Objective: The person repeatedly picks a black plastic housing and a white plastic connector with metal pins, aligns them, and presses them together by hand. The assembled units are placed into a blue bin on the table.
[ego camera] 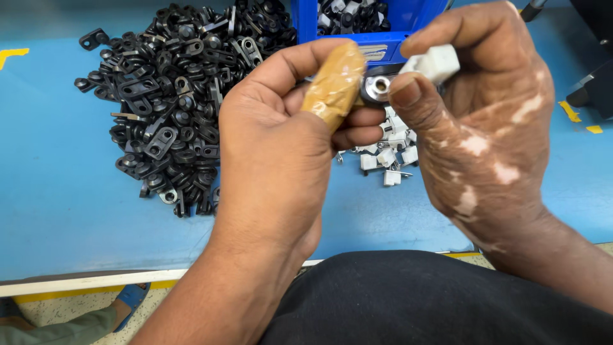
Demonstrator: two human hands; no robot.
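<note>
My left hand [274,147] and my right hand [485,121] meet above the blue table [57,191]. Between the left thumb, wrapped in tan tape [335,83], and the left fingers sits a small dark bracket with a round metal eyelet [377,86]. The right thumb presses against that eyelet. A small white plastic piece [437,62] is pinched between the right thumb and forefinger, touching the bracket. Just beyond the hands, several more white pieces [389,156] lie on the table.
A large heap of black brackets [179,89] covers the table's left back. A blue bin [383,19] with more black parts stands at the back centre. The table's white front edge [96,281] runs below. Another person's foot in a blue sandal [131,300] is on the floor.
</note>
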